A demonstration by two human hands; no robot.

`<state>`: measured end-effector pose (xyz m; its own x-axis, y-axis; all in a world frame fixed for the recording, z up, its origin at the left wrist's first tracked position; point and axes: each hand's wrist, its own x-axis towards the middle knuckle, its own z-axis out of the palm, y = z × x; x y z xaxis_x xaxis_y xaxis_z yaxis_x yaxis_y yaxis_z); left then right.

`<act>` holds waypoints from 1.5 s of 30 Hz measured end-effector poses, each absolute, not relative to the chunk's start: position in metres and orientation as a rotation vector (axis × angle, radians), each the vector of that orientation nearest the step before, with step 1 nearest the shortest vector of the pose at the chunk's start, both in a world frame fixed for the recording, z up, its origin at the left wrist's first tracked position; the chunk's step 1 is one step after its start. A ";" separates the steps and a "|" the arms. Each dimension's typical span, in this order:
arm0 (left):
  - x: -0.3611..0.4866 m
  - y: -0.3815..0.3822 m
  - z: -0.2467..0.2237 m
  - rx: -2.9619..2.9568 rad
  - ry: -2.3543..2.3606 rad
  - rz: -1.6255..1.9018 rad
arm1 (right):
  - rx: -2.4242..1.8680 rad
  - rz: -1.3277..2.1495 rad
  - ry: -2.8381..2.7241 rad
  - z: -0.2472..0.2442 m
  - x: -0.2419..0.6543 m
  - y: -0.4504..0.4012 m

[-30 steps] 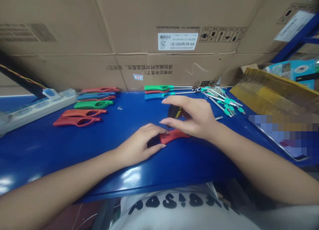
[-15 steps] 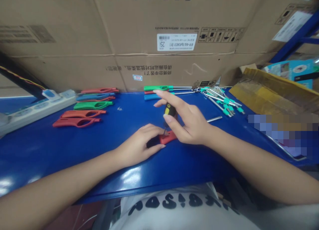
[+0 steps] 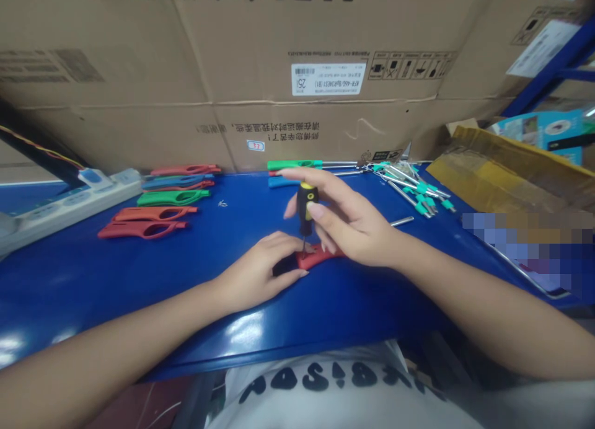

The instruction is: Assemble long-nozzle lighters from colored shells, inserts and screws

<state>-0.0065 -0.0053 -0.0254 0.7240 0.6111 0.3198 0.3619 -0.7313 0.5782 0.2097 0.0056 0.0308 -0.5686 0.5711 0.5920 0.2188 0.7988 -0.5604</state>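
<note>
A red lighter body lies flat on the blue tabletop, its left end between the thumb and fingers of my left hand. Above it, my right hand has its thumb and fingers closed around a black and yellow screwdriver. The screwdriver stands nearly upright, its tip down at the left end of the red body; whether a screw is under it I cannot see. A metal tube sticks out beyond my right hand, which hides the far part of the lighter.
Red, orange, green and blue lighter shells lie at the left, beside a white power strip. Lighters with metal tubes lie at the back. A pile of metal tubes with green ends and a taped box are on the right.
The screwdriver has gone from slightly tilted to nearly upright, and my right hand's fingers have shifted around its handle. My left hand and the red lighter body have stayed put.
</note>
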 end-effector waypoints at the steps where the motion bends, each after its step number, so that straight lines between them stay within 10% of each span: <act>1: -0.007 -0.005 -0.026 2.441 0.742 0.690 | -0.594 0.476 -2.146 0.031 0.210 0.006; 26: -0.008 -0.006 -0.026 2.450 0.770 0.687 | -0.522 0.083 -2.124 0.038 0.214 0.003; 32: -0.007 -0.006 -0.025 2.475 0.788 0.671 | -0.500 0.589 -2.132 0.036 0.210 0.000; 45: -0.008 -0.006 -0.030 2.472 0.803 0.680 | -0.510 0.095 -2.039 0.031 0.209 0.002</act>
